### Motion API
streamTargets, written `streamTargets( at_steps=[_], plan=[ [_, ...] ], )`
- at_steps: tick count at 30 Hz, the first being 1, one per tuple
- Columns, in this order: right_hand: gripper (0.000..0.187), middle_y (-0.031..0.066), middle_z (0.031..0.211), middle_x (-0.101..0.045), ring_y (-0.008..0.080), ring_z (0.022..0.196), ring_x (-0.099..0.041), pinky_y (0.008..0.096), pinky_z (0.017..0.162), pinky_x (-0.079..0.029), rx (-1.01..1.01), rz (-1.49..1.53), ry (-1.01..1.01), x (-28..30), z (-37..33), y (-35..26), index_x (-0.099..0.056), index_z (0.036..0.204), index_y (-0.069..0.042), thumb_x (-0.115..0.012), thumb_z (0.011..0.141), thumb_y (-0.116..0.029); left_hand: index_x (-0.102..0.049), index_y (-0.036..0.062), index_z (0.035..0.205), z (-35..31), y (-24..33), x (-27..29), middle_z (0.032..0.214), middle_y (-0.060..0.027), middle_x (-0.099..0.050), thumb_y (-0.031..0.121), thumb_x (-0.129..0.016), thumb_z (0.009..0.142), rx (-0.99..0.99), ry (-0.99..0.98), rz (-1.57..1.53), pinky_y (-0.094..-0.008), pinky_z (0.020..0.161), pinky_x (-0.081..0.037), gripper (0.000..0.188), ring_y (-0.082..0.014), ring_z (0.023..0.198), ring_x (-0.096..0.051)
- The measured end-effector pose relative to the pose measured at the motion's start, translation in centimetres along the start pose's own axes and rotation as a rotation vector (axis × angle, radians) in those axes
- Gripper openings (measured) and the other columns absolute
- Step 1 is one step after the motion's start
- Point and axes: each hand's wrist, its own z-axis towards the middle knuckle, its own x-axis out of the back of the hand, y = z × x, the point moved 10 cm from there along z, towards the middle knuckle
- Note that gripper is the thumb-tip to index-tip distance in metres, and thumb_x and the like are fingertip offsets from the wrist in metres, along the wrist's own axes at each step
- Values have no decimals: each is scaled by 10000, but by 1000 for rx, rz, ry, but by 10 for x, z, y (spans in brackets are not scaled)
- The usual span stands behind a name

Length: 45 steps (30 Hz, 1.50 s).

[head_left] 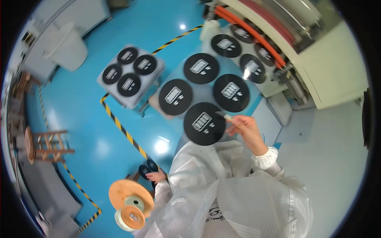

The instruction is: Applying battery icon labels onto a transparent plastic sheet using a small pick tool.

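Observation:
My right hand (246, 129) is at the near right edge of a clear sheet (201, 89) that carries large black discs with white markings. Thumb and fingers are pinched there, and a small pale bit shows at one fingertip. The nearest black disc (204, 123) lies just left of these fingers. Low on my left side, my left hand (156, 175) reaches out with its fingers stretched over smaller-looking black discs (145, 171). What supports those discs is mostly hidden by my sleeve.
A machine with an orange-red bar (250, 35) stands at the far right, more black discs under it. A small table (154, 75) with several discs is ahead left. Round reels (133, 200) are at lower left. A wooden stool (47, 145) and a white bin (69, 47) stand farther left.

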Motion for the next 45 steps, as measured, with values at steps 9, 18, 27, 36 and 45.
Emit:
streamTargets(
  at_steps=[9,18,27,36,45],
  plan=[
    [206,75,816,-668,142,658,-643,248,599,-521,-128,-138,-204,-15,-5,-14,-650,971,13,-554,909,-159,-355,8,1337,-211,309,214,1334,-161,-444,235,-512,920,-550,-1571,-1593,-423,1007,-377,501,-285,1184,-476],
    [213,26,649,-591,76,615,-556,220,553,-443,466,-643,265,49,115,-122,-599,1098,-34,-502,928,-119,-577,38,819,-184,298,232,802,-15,-616,34,-633,824,-644,-1024,-1480,-230,665,-423,56,-72,686,-533],
    [189,131,680,-619,288,582,-606,350,527,-456,756,-894,147,-29,199,-138,-624,1048,-92,-542,881,-125,-572,3,1008,-202,296,263,832,-51,-648,47,-594,858,-694,-962,-1433,-213,552,-489,158,-109,633,-625],
    [197,139,741,-651,310,667,-622,378,606,-484,663,-921,16,-36,231,-141,-661,1007,-78,-536,862,-123,-573,5,947,-205,295,269,825,-45,-650,56,-602,859,-714,-893,-1396,-199,533,-461,106,-90,623,-609],
    [200,169,686,-625,286,576,-599,336,586,-486,314,-871,-279,8,163,-148,-663,952,-20,-522,883,-143,-605,14,859,-208,283,283,797,9,-601,55,-636,812,-610,-774,-1429,-237,675,-404,69,-79,731,-526]
  ],
)
